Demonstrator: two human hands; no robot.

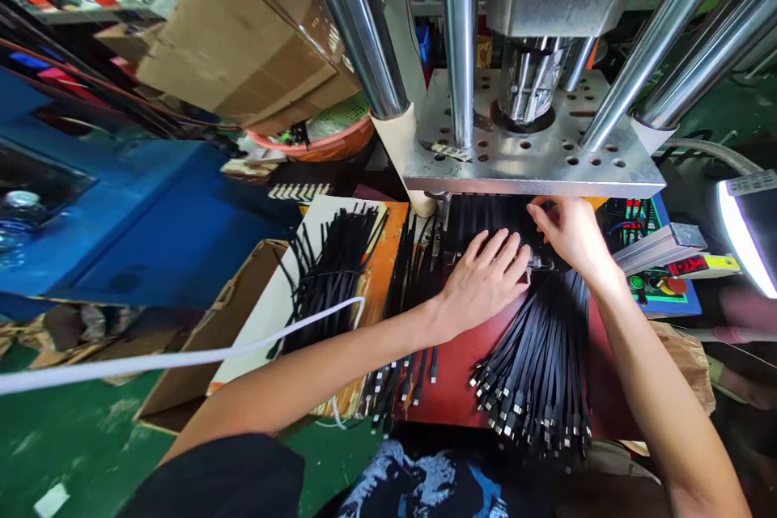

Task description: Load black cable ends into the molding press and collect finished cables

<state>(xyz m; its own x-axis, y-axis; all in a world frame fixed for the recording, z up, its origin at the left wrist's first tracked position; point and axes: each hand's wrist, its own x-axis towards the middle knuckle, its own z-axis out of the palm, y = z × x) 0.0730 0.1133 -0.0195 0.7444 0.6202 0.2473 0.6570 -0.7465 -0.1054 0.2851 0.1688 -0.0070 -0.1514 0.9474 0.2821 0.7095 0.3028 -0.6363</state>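
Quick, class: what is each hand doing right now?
Left hand: open, flat on the black cables.
Right hand: fingers curled at the cable ends under the press plate; grip cannot be told.

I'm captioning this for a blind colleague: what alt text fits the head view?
Two bare hands, left hand flat and right hand reaching further in, work on black cables laid on a red work surface under a steel press plate. Another cable bundle lies to the left beside a cardboard box.
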